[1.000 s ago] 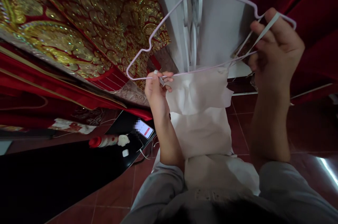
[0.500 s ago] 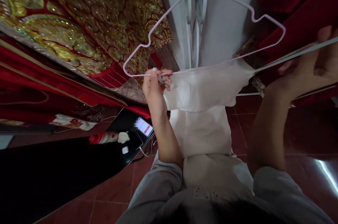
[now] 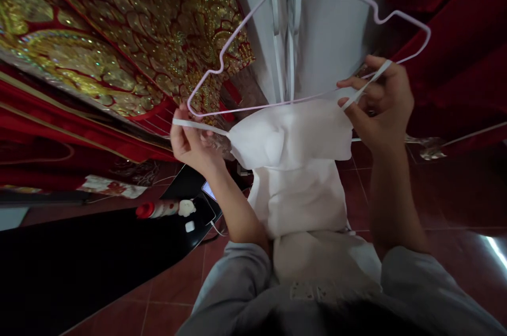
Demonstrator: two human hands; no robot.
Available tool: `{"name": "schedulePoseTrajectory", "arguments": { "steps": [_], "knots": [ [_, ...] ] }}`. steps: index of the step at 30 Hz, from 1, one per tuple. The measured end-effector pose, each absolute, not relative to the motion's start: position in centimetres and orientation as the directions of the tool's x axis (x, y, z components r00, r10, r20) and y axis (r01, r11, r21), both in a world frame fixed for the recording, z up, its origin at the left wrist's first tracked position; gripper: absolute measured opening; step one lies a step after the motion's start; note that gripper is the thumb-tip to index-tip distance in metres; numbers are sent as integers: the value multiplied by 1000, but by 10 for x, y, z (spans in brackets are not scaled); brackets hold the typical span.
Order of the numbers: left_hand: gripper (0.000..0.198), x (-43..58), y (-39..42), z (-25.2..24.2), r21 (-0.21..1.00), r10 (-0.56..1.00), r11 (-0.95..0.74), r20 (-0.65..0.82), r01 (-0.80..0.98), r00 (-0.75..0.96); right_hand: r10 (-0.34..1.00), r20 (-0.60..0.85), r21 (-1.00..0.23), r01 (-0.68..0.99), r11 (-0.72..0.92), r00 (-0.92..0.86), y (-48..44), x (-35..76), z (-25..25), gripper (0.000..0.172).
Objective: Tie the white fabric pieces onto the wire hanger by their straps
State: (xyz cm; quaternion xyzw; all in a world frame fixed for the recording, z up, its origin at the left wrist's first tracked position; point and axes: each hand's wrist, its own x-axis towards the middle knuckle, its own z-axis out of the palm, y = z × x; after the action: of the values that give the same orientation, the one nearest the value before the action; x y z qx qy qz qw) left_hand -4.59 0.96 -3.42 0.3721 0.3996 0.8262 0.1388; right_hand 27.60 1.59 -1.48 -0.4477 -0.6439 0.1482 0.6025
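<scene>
Up close, grey sleeves (image 3: 237, 283) frame a white garment (image 3: 293, 167) hanging btwn the person's 2 raised hands. Left hand (image 3: 190, 140) is curled shut, thumb & fingers pinching the left strap (image 3: 198, 126), drawn taut out from the bodice. Right hand (image 3: 378, 109) is half closed, fingertips nipping the right strap (image 3: 366, 82), which runs up past its knuckles. Garment top sits level w/ both hands, just under the bottom wire of a pale hanger (image 3: 245, 23) whose 2 ends stand just above each hand. Step in hand, by the look of it: straps spread wide at the hanger's ends. Next move would call for lifting each strap over a wire end w/o letting the cloth sag. Below left hand: black table (image 3: 99, 262), red-capped bottle (image 3: 158, 209). Beyond it, gold-embroidered red cloth (image 3: 138, 35); behind hanger, white pillar (image 3: 336, 50).
</scene>
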Motion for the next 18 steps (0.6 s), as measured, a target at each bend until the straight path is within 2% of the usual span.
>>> {"name": "schedulePoseTrajectory", "arguments": {
  "steps": [2, 5, 7, 9, 10, 12, 14, 16, 18],
  "knots": [
    [24, -57, 13, -24, 734, 552, -672, 589, 104, -589, 763, 628, -747, 390, 538, 152, 15, 272, -10, 49],
    [38, -64, 19, 7, 696, 623, -707, 697, 125, -354, 758, 626, -766, 327, 553, 184, 15, 267, -5, 38],
    [41, -63, 23, 30, 732, 711, -659, 681, 172, -174, 731, 653, -748, 316, 584, 195, 16, 265, -5, 37],
    [29, -61, 27, 49, 775, 782, -580, 616, 251, -96, 719, 671, -730, 337, 595, 181, 17, 264, -6, 37],
    [24, -60, 29, 56, 785, 799, -548, 594, 289, -97, 726, 668, -728, 348, 590, 166, 18, 263, -7, 38],
    [30, -56, 32, 60, 787, 802, -519, 583, 333, -129, 746, 650, -739, 349, 576, 145, 17, 262, -7, 43],
    [29, -51, 33, 51, 814, 796, -505, 568, 286, -209, 739, 653, -744, 328, 582, 168, 15, 259, -7, 49],
    [18, -43, 31, 34, 866, 795, -495, 485, 72, -364, 731, 661, -741, 306, 598, 172, 12, 256, -7, 49],
    [10, -32, 27, 13, 843, 815, -467, 294, -266, -500, 715, 682, -722, 298, 624, 157, 8, 252, -8, 46]
  ]
}}
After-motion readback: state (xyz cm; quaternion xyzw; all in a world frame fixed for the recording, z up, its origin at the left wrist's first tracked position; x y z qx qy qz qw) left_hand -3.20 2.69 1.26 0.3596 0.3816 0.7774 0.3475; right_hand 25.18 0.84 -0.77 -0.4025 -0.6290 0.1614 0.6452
